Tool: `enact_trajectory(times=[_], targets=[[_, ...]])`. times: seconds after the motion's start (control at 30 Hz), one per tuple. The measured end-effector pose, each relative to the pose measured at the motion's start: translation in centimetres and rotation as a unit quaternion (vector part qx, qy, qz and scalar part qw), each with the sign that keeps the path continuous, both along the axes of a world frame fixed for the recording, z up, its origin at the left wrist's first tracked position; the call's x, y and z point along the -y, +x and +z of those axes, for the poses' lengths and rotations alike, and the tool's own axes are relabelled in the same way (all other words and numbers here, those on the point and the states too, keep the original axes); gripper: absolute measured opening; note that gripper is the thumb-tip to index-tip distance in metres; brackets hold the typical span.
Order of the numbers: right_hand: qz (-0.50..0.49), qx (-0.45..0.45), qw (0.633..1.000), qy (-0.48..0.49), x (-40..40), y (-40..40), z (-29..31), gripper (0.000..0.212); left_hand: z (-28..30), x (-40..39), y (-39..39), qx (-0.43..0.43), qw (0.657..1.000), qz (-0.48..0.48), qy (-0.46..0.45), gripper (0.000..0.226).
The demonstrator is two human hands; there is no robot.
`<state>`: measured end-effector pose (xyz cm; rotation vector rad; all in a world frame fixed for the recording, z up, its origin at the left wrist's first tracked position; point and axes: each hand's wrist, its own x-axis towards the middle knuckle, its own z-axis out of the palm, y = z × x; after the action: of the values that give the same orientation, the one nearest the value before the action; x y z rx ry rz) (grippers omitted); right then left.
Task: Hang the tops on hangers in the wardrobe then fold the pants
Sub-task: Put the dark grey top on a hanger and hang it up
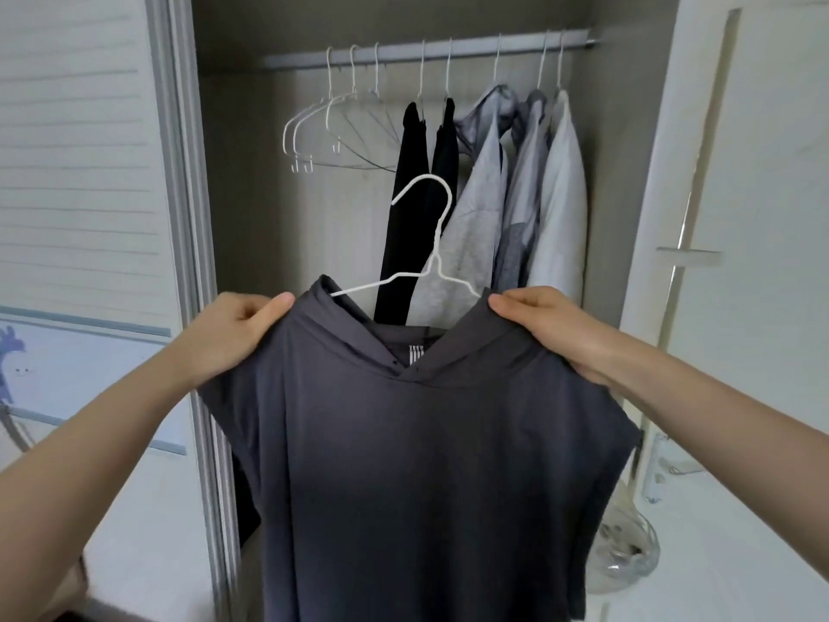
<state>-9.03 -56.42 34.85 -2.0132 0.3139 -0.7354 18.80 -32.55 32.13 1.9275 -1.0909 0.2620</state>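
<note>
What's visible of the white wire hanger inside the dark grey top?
The white wire hanger is thin coated wire with an open hook at the top, a twisted neck and two sloping shoulders. Its shoulder ends are hidden inside the neck opening of the dark grey hooded sleeveless top. It stands roughly upright in front of the open wardrobe, hook free and below the grey metal rail. The left hand and right hand pinch the top's shoulders.

Top (417, 464) on hanger (433, 249) before wardrobe rail (430, 51) (5 garments).
</note>
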Motion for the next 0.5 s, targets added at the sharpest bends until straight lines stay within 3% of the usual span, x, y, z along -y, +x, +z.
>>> enact_trajectory(times=[0.07,0.17,0.27,0.4,0.5], targets=[[0.012,0.006,1.000,0.021,-0.1,0.0,0.1,0.028,0.3,0.6,-1.3,0.076,0.997,0.013,0.023,0.052],[0.019,-0.007,1.000,0.018,0.1,0.3,0.0,0.030,0.6,1.7,-3.6,0.118,0.992,-0.036,-0.011,0.022],[-0.004,-0.014,1.000,-0.023,0.3,0.6,0.7,0.037,0.6,2.6,-3.8,0.126,0.991,-0.010,-0.036,0.026],[-0.032,-0.071,0.980,-0.185,0.2,1.5,2.8,0.046,2.0,3.4,-1.2,0.080,0.991,0.015,-0.105,0.027],[-0.035,-0.103,0.977,-0.182,-0.2,3.1,4.8,0.040,3.7,4.6,0.7,0.083,0.990,0.016,-0.111,0.025]])
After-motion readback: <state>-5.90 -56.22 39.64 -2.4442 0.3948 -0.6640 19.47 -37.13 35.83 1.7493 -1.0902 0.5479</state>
